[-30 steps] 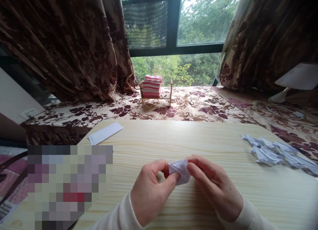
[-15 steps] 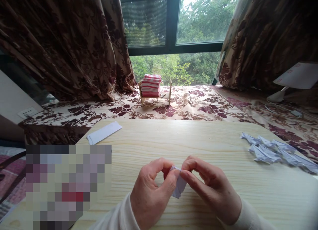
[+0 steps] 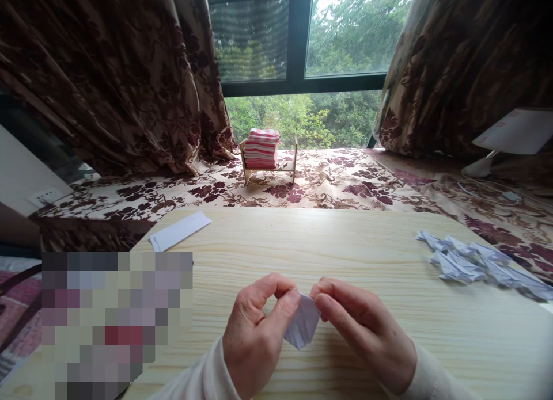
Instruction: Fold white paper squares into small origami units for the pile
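Above the near part of the wooden table (image 3: 242, 244), a small folded piece of white paper (image 3: 303, 322) is held up between both hands. My left hand (image 3: 261, 334) pinches its upper left edge between thumb and forefinger. At the upper right corner, my right hand (image 3: 367, 331) closes thumb and fingers on the paper. Creases run across the side of the paper that faces me, and its lower point hangs free over the table.
Several folded white paper pieces (image 3: 464, 265) lie at the table's right. A flat white paper strip (image 3: 180, 230) rests at the far left edge. A blurred-out patch (image 3: 116, 325) hides the left front. Beyond stand a small rack with folded striped cloths (image 3: 261, 148) and a lamp (image 3: 514, 132).
The paper has turned, so more of its creased face shows. My left hand has shifted slightly left, and the fingertips of the two hands are further apart.
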Available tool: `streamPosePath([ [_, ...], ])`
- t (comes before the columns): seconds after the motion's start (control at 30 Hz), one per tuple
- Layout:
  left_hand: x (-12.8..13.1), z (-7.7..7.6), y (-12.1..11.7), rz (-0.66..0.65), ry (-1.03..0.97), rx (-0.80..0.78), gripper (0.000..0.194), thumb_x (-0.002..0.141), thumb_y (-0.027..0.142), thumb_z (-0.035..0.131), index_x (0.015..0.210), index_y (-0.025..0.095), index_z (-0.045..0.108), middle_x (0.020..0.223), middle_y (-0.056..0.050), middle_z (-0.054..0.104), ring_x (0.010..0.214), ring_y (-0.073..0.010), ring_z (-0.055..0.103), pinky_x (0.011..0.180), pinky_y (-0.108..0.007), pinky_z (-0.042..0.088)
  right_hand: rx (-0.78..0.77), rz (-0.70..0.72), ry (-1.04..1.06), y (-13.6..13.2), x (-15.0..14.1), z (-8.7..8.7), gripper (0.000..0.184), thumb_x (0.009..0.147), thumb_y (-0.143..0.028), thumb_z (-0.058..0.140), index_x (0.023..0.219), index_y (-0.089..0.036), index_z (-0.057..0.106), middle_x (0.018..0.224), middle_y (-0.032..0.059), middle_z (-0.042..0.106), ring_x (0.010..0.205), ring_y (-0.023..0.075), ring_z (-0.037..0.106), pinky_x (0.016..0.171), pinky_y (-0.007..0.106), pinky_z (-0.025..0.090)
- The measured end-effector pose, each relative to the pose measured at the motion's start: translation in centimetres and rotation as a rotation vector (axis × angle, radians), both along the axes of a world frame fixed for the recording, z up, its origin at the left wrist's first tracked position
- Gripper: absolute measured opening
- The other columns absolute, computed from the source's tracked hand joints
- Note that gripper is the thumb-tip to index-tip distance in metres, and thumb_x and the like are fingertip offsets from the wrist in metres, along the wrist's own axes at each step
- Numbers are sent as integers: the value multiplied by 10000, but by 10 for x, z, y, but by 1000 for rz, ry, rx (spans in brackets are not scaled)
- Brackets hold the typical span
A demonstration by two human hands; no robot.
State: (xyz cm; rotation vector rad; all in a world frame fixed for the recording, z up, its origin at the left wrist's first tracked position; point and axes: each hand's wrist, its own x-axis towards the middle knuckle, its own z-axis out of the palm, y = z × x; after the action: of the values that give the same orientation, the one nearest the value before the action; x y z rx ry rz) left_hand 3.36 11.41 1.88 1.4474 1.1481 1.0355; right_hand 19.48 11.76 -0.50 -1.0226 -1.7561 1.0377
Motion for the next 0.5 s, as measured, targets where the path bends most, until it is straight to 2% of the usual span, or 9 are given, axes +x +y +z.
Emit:
streamPosePath([
  [0.2, 1, -6, 0, -23, -64, -78, 274, 861, 337, 499, 659, 158, 546, 576, 39, 429, 557, -92, 396, 525, -201, 342, 60, -26, -34, -1, 1, -1, 258, 901, -311, 457, 678, -184, 479, 628, -15, 481, 604, 116, 465, 575, 242, 400],
  [0.3, 1, -6, 2, -38, -30, -48, 283, 881, 340, 472, 696, 154, 578, 601, 27, 476, 578, -98, 431, 552, -206, 367, 66, -21, -20, -1, 2, -1, 253, 902, -304, 461, 680, -185, 481, 629, -14, 483, 603, 117, 469, 573, 246, 400],
  [0.4, 0, -5, 3, -24, 48, 28, 218, 841, 295, 537, 696, 149, 613, 624, 10, 537, 619, -116, 485, 610, -224, 399, 74, 1, -14, -1, 2, -1, 251, 897, -297, 478, 672, -186, 490, 620, -15, 493, 595, 118, 478, 577, 250, 404],
  [0.5, 1, -4, 4, -10, 9, -6, 207, 805, 274, 583, 645, 146, 617, 585, 15, 543, 601, -112, 491, 615, -223, 410, 80, 23, -22, 0, 3, 1, 245, 897, -301, 479, 685, -183, 522, 632, -6, 517, 607, 126, 495, 588, 256, 412],
])
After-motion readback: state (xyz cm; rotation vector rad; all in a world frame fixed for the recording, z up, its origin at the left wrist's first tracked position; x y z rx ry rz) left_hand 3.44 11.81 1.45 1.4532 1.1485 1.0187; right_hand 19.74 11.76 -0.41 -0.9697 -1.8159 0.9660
